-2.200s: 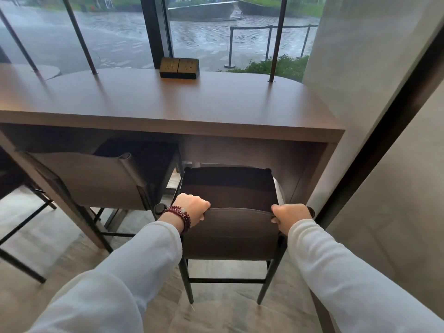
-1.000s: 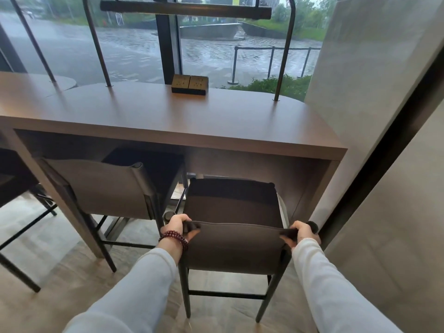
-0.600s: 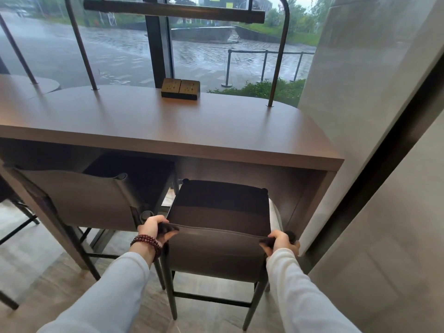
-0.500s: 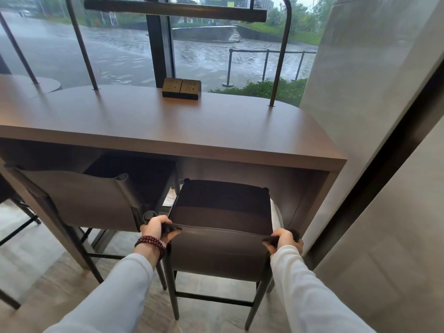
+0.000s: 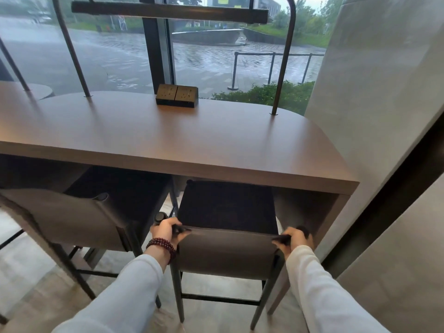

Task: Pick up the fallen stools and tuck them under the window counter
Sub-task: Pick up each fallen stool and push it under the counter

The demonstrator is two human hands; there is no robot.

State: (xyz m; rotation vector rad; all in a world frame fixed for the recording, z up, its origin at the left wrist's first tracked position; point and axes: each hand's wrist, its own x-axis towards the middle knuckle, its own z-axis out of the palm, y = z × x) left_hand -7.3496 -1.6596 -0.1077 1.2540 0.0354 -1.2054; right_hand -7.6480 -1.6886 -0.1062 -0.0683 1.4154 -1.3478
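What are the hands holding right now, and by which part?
Both grip the right-hand stool by the top of its backrest: left hand at the left corner, right hand at the right corner.

The left hand (image 5: pixel 165 230) and right hand (image 5: pixel 294 239) each grip a top corner of the backrest of an upright stool (image 5: pixel 227 236), whose dark seat lies partly under the window counter (image 5: pixel 192 140), beside a second stool (image 5: pixel 79 217) and below a socket box (image 5: pixel 177 95).

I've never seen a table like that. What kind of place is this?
Probably a café or study lounge: a long counter along the window, tall stools under it, and a socket box on top.
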